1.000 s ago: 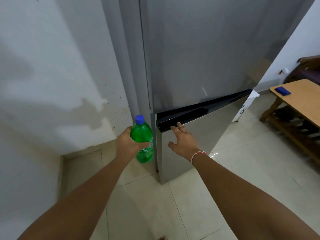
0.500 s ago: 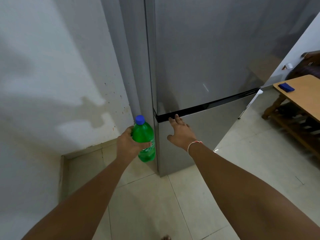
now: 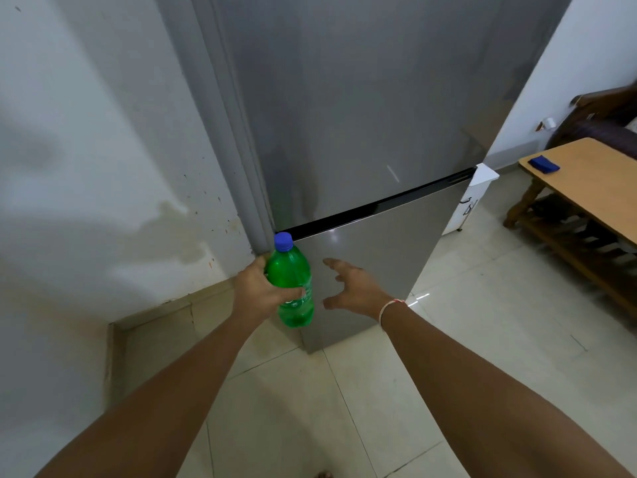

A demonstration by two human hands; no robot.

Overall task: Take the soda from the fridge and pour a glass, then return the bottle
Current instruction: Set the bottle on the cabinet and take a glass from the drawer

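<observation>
A green soda bottle [image 3: 293, 284] with a blue cap is upright in my left hand [image 3: 256, 291], which grips it around the middle, just left of the fridge's lower door. The tall grey fridge [image 3: 362, 115] stands straight ahead with both doors shut. My right hand [image 3: 355, 291] hovers in front of the lower door [image 3: 372, 257], fingers spread, holding nothing and a little off the door's surface.
A stained white wall [image 3: 103, 150] closes the left side. At the right stands a wooden table [image 3: 593, 188] with a blue object [image 3: 544, 164] on it. A white box [image 3: 472, 201] sits beside the fridge. Tiled floor [image 3: 482, 339] lies underfoot.
The lower fridge door went from ajar to fully shut under my right hand. That hand has since come off the door's top edge and dropped lower. The bottle stayed in my left hand.
</observation>
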